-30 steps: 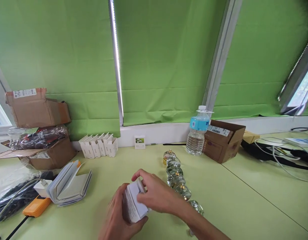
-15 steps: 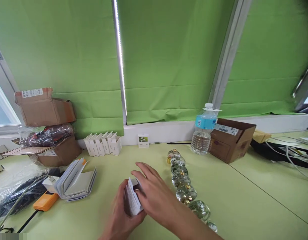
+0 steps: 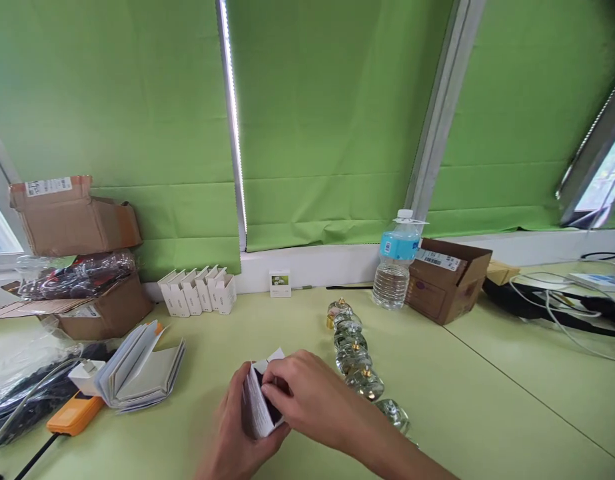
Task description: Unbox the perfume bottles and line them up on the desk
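Note:
My left hand point(image 3: 240, 427) is wrapped around a small white cardboard box point(image 3: 258, 410) with fine print on its side. The box is tilted, its top flap raised and its inside dark. Over its mouth, my right hand point(image 3: 314, 400) has thumb and forefinger pinched at the dark inside. Whatever lies between those fingertips is too hidden to name. Right of my hands runs a row of round clear glass pieces with gold-coloured fittings point(image 3: 351, 357), partly covered by my right forearm.
Several small white boxes point(image 3: 197, 293) stand open at the back left, near a picture card point(image 3: 280, 284). A water bottle point(image 3: 394, 267) and brown carton point(image 3: 444, 280) stand back right. Folded papers point(image 3: 142, 373), an orange device point(image 3: 74, 415) and stacked cartons point(image 3: 107, 307) are left.
My right fingers have gone from spread above the box to pinched at its mouth. The box's flap now stands up. The whole view has shifted slightly.

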Demonstrator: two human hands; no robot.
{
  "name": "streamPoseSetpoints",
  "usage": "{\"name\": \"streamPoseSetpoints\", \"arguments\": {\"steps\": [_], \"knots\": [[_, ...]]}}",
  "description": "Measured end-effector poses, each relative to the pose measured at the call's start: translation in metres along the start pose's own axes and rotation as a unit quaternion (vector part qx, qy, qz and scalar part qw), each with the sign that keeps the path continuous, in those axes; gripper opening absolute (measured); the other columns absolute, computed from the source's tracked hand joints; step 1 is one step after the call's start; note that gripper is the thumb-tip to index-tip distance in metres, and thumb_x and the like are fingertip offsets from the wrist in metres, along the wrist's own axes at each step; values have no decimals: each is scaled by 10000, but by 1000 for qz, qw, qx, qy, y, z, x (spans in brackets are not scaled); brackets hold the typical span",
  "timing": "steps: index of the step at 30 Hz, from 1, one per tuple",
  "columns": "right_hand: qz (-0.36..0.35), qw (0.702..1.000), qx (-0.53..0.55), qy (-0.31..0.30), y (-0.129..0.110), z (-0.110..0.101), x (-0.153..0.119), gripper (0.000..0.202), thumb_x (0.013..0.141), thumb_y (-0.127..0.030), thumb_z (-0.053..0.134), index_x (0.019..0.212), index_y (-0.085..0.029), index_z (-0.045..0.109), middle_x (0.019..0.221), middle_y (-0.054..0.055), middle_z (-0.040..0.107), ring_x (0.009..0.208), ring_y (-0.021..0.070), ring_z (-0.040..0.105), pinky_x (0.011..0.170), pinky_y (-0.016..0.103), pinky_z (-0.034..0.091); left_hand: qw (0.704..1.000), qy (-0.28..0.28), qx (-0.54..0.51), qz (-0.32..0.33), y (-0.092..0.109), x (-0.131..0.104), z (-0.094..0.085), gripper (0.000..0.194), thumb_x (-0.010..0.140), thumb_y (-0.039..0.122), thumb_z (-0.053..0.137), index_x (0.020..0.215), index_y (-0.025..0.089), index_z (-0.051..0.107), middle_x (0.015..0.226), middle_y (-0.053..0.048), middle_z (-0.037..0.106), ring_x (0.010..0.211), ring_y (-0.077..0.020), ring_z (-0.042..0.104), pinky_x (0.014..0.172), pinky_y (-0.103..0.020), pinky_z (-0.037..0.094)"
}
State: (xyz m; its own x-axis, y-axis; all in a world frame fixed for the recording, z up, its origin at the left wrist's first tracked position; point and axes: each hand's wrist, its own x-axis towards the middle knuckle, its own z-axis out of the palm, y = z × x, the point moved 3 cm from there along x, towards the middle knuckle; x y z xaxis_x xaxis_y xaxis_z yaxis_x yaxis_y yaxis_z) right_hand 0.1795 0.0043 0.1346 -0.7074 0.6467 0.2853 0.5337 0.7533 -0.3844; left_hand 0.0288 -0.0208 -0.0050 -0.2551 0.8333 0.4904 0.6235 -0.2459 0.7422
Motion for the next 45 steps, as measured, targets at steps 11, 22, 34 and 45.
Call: {"name": "streamPoseSetpoints", "arguments": {"steps": [11,22,34,45], "knots": [[-25,998,-20,-51,1,0,-3,178,732,-114,524,840,-202,635,897,29,669,863,178,580,684,253,366,999,-23,-1,28,0,5,-3,790,667,424,678,1346,202,340,1203,-115,621,1051,-296,631,869,-432,539],[-62,997,-20,-40,0,2,1,211,779,-102,484,925,-187,609,988,45,613,970,175,526,757,244,389,994,-7,41,104,11,1,-3,827,686,490,675,1371,221,298,1269,-134,577,1103,-310,611,877,-444,535],[-72,995,-43,-62,11,25,-2,35,761,-159,532,769,-184,554,850,12,543,763,128,513,602,244,321,985,-73,38,153,28,7,-11,806,665,353,684,1353,233,280,1216,-112,594,1044,-286,636,828,-382,556],[-113,989,-85,-46,13,26,5,160,673,-246,584,608,-183,453,728,4,478,680,134,428,549,263,263,985,-127,7,121,39,9,-11,757,633,296,697,1297,236,339,1130,-76,629,975,-272,653,817,-381,553]]}}
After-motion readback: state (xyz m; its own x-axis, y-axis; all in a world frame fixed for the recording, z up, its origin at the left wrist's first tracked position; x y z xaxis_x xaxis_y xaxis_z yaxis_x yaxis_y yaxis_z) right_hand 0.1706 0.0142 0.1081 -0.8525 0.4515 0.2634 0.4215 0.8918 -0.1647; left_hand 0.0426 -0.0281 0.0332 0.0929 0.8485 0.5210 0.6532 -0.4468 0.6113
